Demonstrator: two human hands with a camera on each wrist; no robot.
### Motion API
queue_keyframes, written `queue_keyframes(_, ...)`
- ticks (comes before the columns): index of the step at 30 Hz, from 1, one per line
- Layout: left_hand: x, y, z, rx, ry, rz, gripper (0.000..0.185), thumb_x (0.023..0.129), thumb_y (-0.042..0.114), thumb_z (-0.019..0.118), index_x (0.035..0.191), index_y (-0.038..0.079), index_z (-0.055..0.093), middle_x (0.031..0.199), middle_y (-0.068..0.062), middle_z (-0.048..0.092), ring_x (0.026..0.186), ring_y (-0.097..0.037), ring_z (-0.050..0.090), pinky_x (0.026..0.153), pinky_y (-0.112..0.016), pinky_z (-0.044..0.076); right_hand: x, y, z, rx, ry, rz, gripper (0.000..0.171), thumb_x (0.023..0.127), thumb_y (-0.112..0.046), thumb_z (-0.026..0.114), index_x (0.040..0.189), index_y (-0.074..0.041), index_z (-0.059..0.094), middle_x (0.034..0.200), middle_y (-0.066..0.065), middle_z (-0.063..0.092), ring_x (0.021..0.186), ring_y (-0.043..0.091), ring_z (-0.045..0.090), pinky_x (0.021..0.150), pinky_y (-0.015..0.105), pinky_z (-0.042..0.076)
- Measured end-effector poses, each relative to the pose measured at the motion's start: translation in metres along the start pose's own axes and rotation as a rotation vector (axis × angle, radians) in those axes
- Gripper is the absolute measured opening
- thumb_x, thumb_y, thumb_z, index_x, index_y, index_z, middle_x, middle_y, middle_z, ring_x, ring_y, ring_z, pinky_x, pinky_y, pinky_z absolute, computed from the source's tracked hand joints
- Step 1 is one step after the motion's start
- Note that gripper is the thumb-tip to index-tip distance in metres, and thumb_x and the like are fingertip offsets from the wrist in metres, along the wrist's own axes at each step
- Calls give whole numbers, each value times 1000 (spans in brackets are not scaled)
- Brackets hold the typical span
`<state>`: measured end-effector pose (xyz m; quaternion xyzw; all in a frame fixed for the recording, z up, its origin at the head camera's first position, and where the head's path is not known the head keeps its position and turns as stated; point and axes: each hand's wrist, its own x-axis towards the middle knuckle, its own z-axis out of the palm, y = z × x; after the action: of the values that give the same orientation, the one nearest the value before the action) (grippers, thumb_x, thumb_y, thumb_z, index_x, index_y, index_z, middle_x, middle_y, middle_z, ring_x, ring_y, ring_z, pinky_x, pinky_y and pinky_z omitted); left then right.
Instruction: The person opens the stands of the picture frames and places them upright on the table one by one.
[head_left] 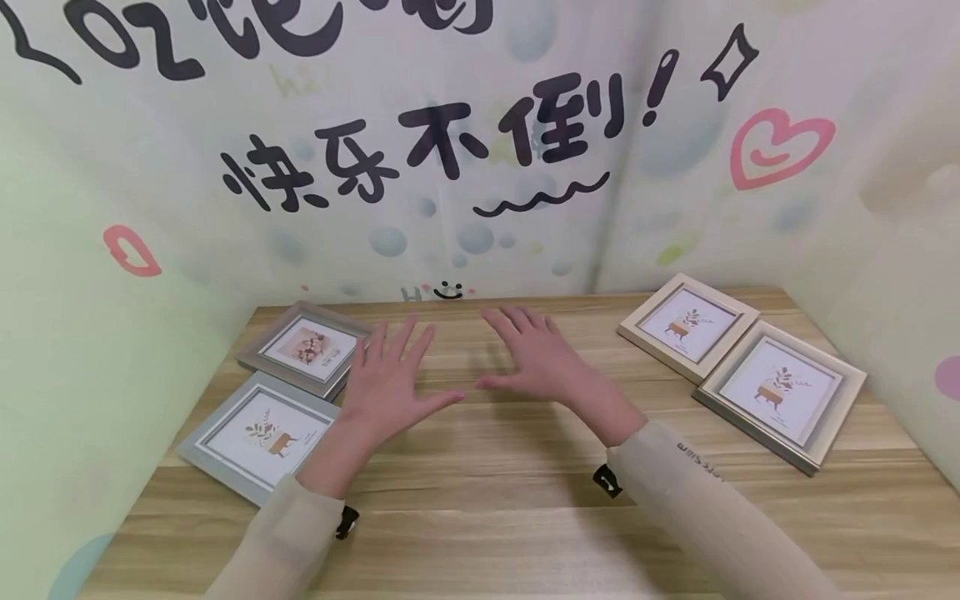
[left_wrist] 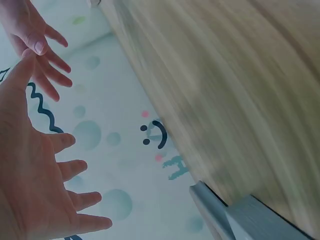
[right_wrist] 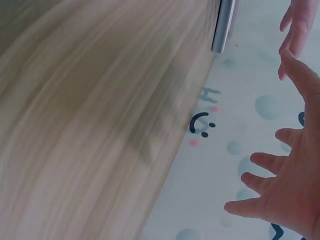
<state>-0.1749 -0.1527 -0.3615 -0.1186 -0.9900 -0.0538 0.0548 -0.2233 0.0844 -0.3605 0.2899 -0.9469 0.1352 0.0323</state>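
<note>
one taupe picture frame (head_left: 307, 347) and one grey-blue frame (head_left: 258, 437) are laid face up on the counter (head_left: 465, 508), just left of the left hand (head_left: 390, 387); in the head view parts of both are covered by that hand and its sleeve (head_left: 273, 537). well to the right of the right hand (head_left: 536, 358), a cream frame (head_left: 687, 327) and a champagne frame (head_left: 780, 396) are set close together at a slant, the champagne one farther out. all four are probably laid flat so that they cannot be tipped over, and grouped at either side so that room is left between for the hands. both hands are held with fingers spread and thumbs turned inward; nothing is gripped by either. the right hand seems to be held above the surface, since a soft shadow (head_left: 517, 406) is cast below it. whether a frame edge is brushed by the left hand cannot be told from the head view, though a gap is suggested in the left wrist view. a pale printed backdrop (head_left: 442, 242) is seen beyond both hands.
</note>
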Motion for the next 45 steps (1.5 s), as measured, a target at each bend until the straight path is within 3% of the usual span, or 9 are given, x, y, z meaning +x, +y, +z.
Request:
queue_keyframes(7, -14, -13, 3, -4, 19, -17, 104, 77, 83, 53, 158, 23, 28, 167, -8, 21, 154, -41, 13, 120, -70, 15, 5, -13, 8, 25, -60, -11, 101, 81, -65, 70, 159, -19, 24, 162, 15, 29, 150, 41, 27, 117, 68, 27)
queue_keyframes(19, -39, -33, 0, 22, 6, -44, 104, 78, 82, 54, 158, 19, 30, 169, -6, 15, 150, -48, 18, 117, -72, 20, 15, -39, 23, 49, -131, -37, 102, 82, -67, 68, 160, -23, 20, 164, 12, 27, 151, 38, 26, 120, 65, 25)
queue_keyframes(27, -59, -49, -3, 8, -16, -98, 103, 80, 80, 55, 157, 17, 30, 167, -10, 20, 149, -51, 18, 118, -72, 17, 25, -60, 34, 66, -171, -87, 100, 84, -64, 68, 160, -22, 20, 164, 11, 28, 151, 36, 27, 120, 64, 26)
queue_keyframes(36, -79, -66, -4, 40, -13, -147, 102, 80, 82, 53, 156, 18, 32, 165, -12, 26, 146, -51, 24, 115, -73, 23, 33, -80, 41, 61, -220, -112, 99, 85, -65, 67, 160, -24, 18, 164, 9, 27, 152, 32, 27, 121, 62, 25)
queue_keyframes(45, -97, -77, -4, 46, -28, -202, 105, 79, 84, 51, 156, 15, 32, 165, -13, 25, 144, -52, 26, 113, -74, 24, 41, -98, 50, 78, -261, -123, 97, 84, -64, 67, 160, -28, 18, 165, 6, 27, 152, 29, 26, 124, 57, 24)
